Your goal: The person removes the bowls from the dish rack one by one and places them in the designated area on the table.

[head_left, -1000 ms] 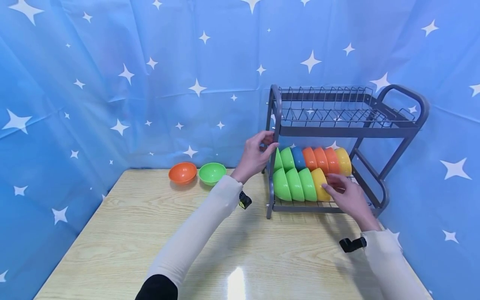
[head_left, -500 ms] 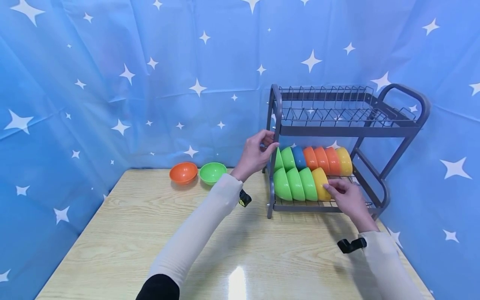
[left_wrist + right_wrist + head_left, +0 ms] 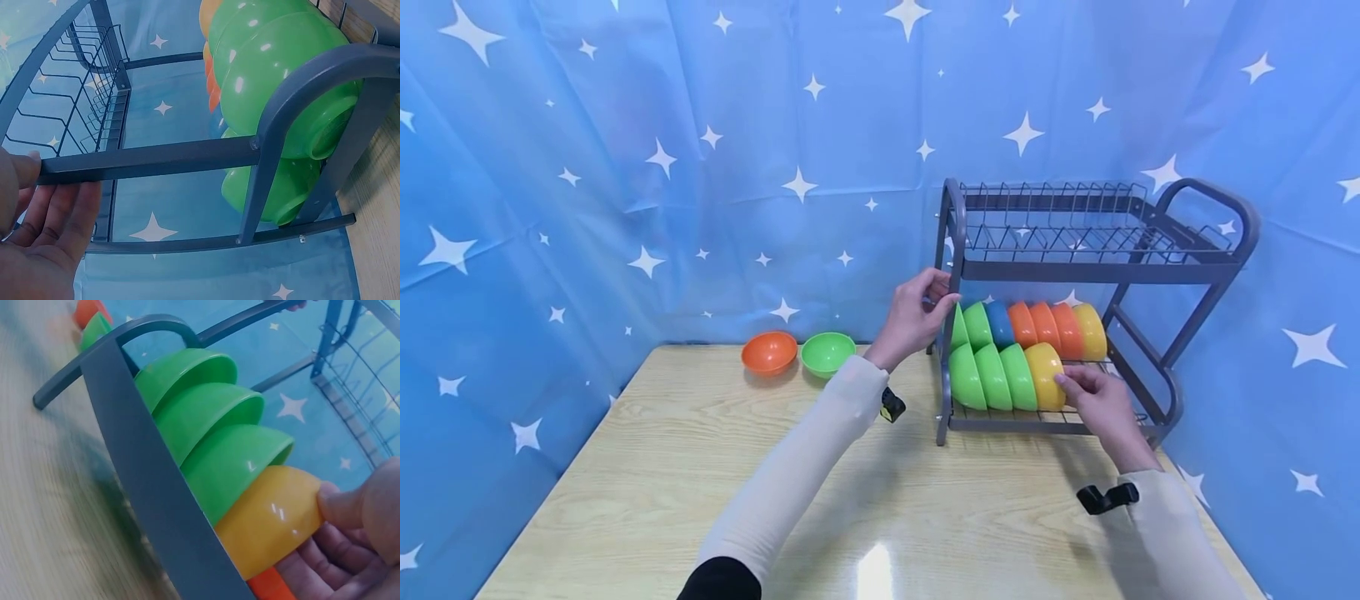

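At the left upright of a two-tier dish rack (image 3: 1101, 272), my left hand (image 3: 912, 321) grips the post, its thumb and fingers on opposite sides in the left wrist view. My right hand (image 3: 1103, 408) pinches a yellow bowl (image 3: 1047, 377) at the right end of the lower tier's front row. In the right wrist view, the thumb lies at the yellow bowl's edge, with fingers (image 3: 340, 553) behind it. Several green bowls (image 3: 992, 378) stand on edge, nested left of it. Behind them, a back row holds green bowls, a blue bowl (image 3: 1000, 325), orange bowls (image 3: 1043, 325) and another yellow bowl (image 3: 1092, 332).
An orange bowl (image 3: 769, 353) and a green bowl (image 3: 827, 354) sit upright on the wooden table (image 3: 700, 467), left of the rack. A blue star-patterned curtain (image 3: 737, 225) hangs behind. The rack's upper tier has wire slots.
My right fingers have come lower on the front yellow bowl, which has turned slightly. My left hand stays on the rack post. The head view has shifted a little.
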A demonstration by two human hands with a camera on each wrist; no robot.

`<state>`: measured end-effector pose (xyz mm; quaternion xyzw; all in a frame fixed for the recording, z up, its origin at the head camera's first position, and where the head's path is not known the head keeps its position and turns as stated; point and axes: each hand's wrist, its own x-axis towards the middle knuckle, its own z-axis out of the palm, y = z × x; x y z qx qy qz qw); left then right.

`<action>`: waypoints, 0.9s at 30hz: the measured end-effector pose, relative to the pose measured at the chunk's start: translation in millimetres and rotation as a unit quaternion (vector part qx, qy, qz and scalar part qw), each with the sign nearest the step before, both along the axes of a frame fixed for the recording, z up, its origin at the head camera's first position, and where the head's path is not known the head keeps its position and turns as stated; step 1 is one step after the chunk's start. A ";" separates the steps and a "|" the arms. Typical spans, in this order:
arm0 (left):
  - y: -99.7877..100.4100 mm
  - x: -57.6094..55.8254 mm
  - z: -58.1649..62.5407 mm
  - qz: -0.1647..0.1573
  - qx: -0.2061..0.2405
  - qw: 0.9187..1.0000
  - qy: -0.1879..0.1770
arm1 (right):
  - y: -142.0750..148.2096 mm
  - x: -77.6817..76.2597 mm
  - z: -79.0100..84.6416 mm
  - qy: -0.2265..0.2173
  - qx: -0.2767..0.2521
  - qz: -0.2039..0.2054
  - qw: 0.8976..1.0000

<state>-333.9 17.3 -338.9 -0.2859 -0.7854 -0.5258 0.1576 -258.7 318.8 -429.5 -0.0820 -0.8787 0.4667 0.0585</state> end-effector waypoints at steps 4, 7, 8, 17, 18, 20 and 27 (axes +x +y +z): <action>0.1 -0.2 -1.4 0.002 -0.001 1.000 -0.002 | 1.0 -1.1 0.4 -0.008 -0.032 0.001 0.999; 0.3 -0.8 -1.7 0.002 -0.002 1.000 -0.003 | 1.8 -1.5 1.7 -0.009 -0.061 -0.003 0.998; 0.3 -0.8 -1.8 0.002 -0.001 1.000 -0.003 | 2.3 -1.4 2.5 -0.009 -0.071 -0.004 0.997; -0.3 -1.2 -1.3 -0.003 -0.002 1.000 0.004 | 6.1 -1.4 13.9 -0.009 -0.104 -0.019 0.994; -0.5 -1.1 -1.2 -0.003 -0.003 1.000 0.005 | 6.2 -1.6 15.3 -0.007 -0.103 -0.020 0.994; -0.5 -1.0 -0.5 -0.004 -0.004 1.000 0.006 | 6.7 -1.3 18.9 -0.002 -0.101 -0.019 0.995; -0.1 -0.9 -0.6 0.001 -0.010 1.000 0.003 | 8.4 0.5 28.3 0.016 -0.083 -0.012 0.996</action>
